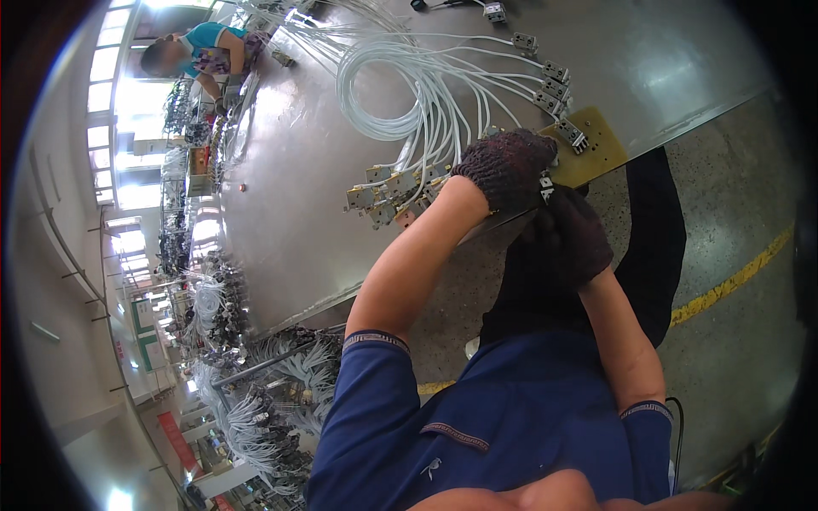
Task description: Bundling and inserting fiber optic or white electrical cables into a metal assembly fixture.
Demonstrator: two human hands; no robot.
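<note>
Though bent by the fisheye, shows a steel table tilting across the upper half. Left hand, in a dark knit glove, rests palm down at the table edge, over the near end of a bundle of white wires. Fingers curled, apparently pressing on or gripping something under the palm; cannot tell what, since the glove covers it. Right hand, also gloved, sits just below the table edge, touching the left and partly tucked under it. Fingers folded in, grip hidden; cannot tell whether closed on anything. A small white-marked bit peeks between the two gloves, too small to make out.

Just beside the left hand, a tan board lies at the table edge, one grey connector on it. More connectors fan out above on separate wire ends. Wires coil in a loose loop farther up the table. Left of the hand, a cluster of metal terminal blocks ends another group of wires, details blurred.

Lower frame filled by blue sleeves and shirt, hiding the floor beneath. Dark trousers beyond the right hand. Yellow floor line at right, cut off by the rim. At top left, another person in teal at the far end of the table, washed out by window glare. Racks of wire bundles at lower left, hard to separate.
</note>
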